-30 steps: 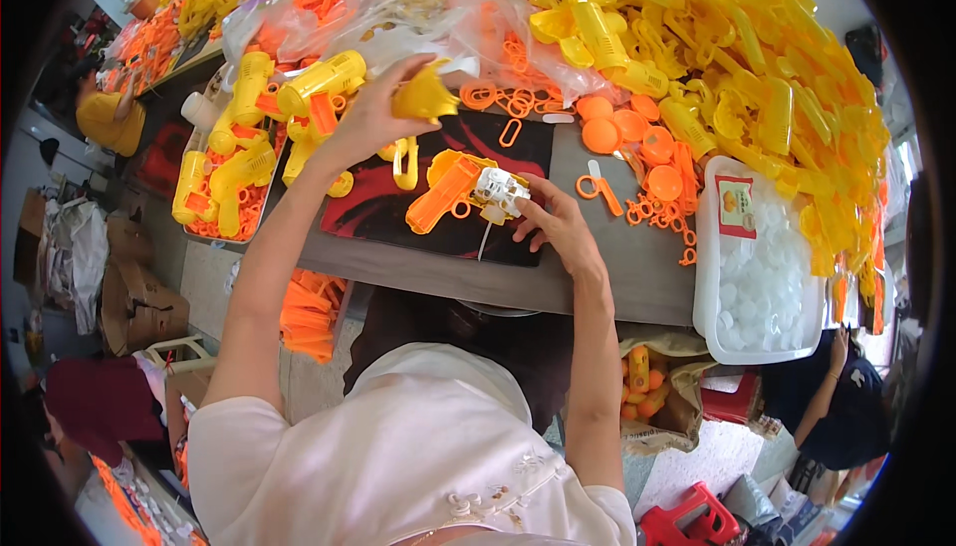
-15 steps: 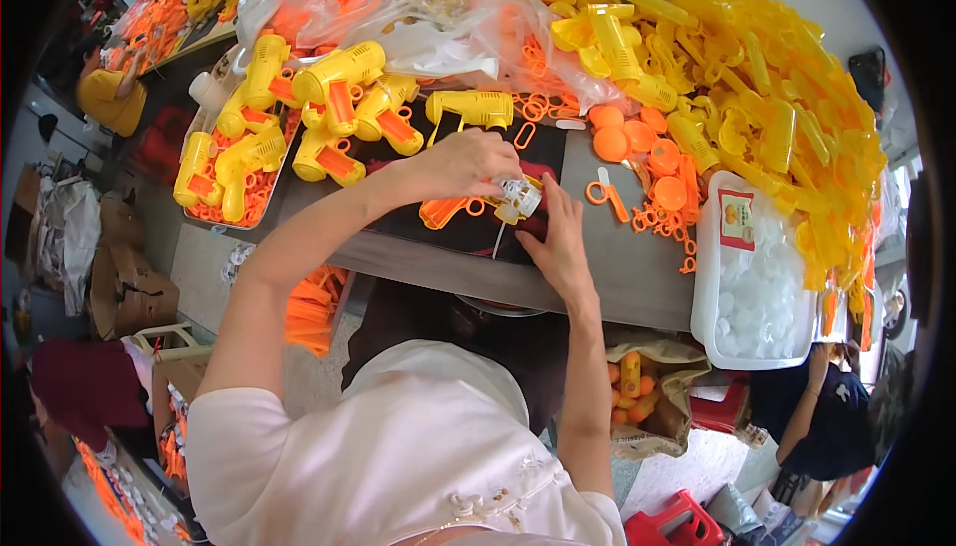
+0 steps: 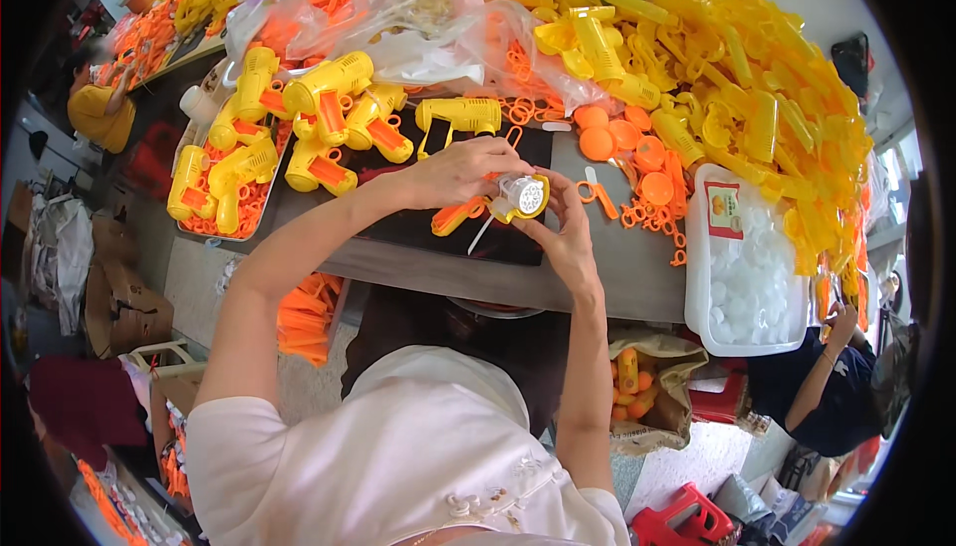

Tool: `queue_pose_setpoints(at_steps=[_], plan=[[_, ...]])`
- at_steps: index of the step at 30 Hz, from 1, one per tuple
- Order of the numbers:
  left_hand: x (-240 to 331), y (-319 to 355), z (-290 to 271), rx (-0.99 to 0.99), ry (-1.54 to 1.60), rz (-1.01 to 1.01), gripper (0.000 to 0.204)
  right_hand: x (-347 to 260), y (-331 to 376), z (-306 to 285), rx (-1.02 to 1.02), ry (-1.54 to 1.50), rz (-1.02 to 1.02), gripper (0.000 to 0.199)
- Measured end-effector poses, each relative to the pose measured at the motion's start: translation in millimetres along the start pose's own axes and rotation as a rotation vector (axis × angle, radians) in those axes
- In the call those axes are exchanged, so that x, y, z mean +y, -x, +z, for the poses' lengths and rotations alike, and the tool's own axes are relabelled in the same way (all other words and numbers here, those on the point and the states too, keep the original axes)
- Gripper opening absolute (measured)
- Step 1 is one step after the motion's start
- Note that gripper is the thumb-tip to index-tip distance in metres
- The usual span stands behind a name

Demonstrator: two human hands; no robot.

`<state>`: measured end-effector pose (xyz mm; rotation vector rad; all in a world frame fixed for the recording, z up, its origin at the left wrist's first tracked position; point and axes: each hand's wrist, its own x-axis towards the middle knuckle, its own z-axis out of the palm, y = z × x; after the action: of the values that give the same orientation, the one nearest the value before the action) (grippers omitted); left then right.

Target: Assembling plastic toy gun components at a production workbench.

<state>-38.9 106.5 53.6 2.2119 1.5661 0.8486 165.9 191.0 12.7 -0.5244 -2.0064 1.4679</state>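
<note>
Over the dark mat [image 3: 418, 237] on the worktable, both hands grip a yellow toy gun body with a clear-and-white front piece [image 3: 524, 196], whose round perforated face is turned towards me. My left hand [image 3: 468, 170] closes over its top left. My right hand [image 3: 566, 232] has thumb and fingers around its right side. An orange handle [image 3: 458, 216] shows below my left hand, and a thin white strip [image 3: 481, 234] slants down beside it. Just beyond my left hand lies another yellow toy gun [image 3: 458, 115]. Several yellow toy guns with orange handles [image 3: 329, 88] are heaped at the left.
Orange discs [image 3: 596, 143] and small orange rings lie to the right. A white tub [image 3: 700, 287] of translucent caps stands beyond them, below a large yellow heap [image 3: 737, 88] of parts. Plastic bags [image 3: 398, 8] line the back. Co-workers are at the far left and right.
The toy's front has turned upward, so its perforated white face now shows. My right fingers have closed in around it. The whole view has shifted slightly.
</note>
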Motion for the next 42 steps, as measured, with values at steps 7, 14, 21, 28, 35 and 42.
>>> queue_pose_setpoints(at_steps=[7,14,21,28,35,42], plan=[[-7,10,4,0.097,0.319,-0.056,0.043,-6,-4,0,-0.082,-0.242,0.045,0.061],[-12,5,7,0.062,0.335,-0.019,0.040,6,0,-3,-0.066,-0.287,0.094,0.060],[-8,16,-3,0.070,0.397,-0.013,0.035,-18,8,18,0.072,0.023,0.004,0.058],[-18,15,-5,0.047,0.454,-0.050,0.039,-34,6,22,0.094,0.080,0.056,0.059],[-13,7,-11,-0.009,0.350,0.016,0.041,-28,3,18,0.085,0.050,0.073,0.060],[-8,3,-7,0.036,-0.016,0.091,0.043,-27,-3,16,0.145,0.089,0.047,0.057]])
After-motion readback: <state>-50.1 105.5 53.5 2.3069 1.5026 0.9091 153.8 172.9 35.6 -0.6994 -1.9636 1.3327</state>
